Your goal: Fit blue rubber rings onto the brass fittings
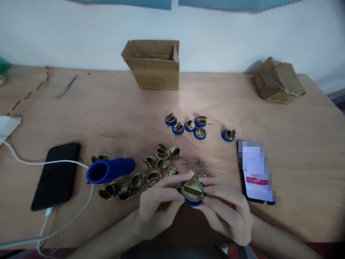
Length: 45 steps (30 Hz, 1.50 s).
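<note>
Near the table's front edge, my left hand (161,205) and my right hand (229,208) pinch a round brass fitting (192,190) from both sides. A blue ring (193,203) shows under its lower rim; whether it is fully seated, I cannot tell. Just beyond my fingertips lie several thin wire rings (198,163). Left of them are several bare brass fittings (163,164), some with lids tilted up. A row of stacked blue rings (110,171) lies on its side among these. Farther back sit several brass fittings with blue rings (200,133) around them.
A dark phone (56,176) lies left with a white cable (81,212) across it. On the right is a lit phone (257,180). An open cardboard box (159,77) and a crumpled box (280,81) stand at the back, by the white wall (215,36).
</note>
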Each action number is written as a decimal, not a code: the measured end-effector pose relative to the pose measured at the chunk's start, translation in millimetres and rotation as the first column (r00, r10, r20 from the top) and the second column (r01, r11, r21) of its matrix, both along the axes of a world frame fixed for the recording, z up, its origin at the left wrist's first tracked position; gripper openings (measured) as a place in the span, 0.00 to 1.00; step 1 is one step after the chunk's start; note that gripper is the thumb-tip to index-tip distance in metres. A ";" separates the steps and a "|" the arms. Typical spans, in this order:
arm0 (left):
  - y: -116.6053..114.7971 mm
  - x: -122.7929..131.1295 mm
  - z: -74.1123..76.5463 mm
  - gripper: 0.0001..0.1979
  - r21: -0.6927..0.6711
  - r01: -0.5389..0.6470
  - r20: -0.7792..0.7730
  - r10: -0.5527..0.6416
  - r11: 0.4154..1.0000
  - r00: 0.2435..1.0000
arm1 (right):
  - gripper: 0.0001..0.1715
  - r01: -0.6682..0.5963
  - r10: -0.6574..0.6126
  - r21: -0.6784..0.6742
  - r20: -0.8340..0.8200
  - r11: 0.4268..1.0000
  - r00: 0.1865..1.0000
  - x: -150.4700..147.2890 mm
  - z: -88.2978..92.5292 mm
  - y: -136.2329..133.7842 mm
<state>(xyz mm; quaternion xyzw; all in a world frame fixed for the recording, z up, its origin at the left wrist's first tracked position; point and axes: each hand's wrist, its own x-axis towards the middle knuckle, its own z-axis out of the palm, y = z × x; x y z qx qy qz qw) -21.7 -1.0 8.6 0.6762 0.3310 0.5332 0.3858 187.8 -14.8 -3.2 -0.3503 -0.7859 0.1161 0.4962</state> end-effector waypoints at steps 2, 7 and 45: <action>-0.2 -0.1 0.6 0.18 0.012 -0.003 -0.001 0.004 1.000 1.000 | 0.29 -0.001 0.001 -0.004 -0.012 1.000 1.000 -1.0 0.0 -0.3; 0.7 0.9 2.7 0.19 0.001 -0.004 0.001 0.004 1.000 1.000 | 0.31 -0.020 0.020 -0.012 -0.016 1.000 1.000 -2.4 4.0 0.3; 0.0 0.7 0.7 0.05 0.061 -0.272 -0.376 0.275 0.960 0.885 | 0.12 0.002 0.011 -0.198 0.062 0.980 0.998 -7.9 28.7 22.3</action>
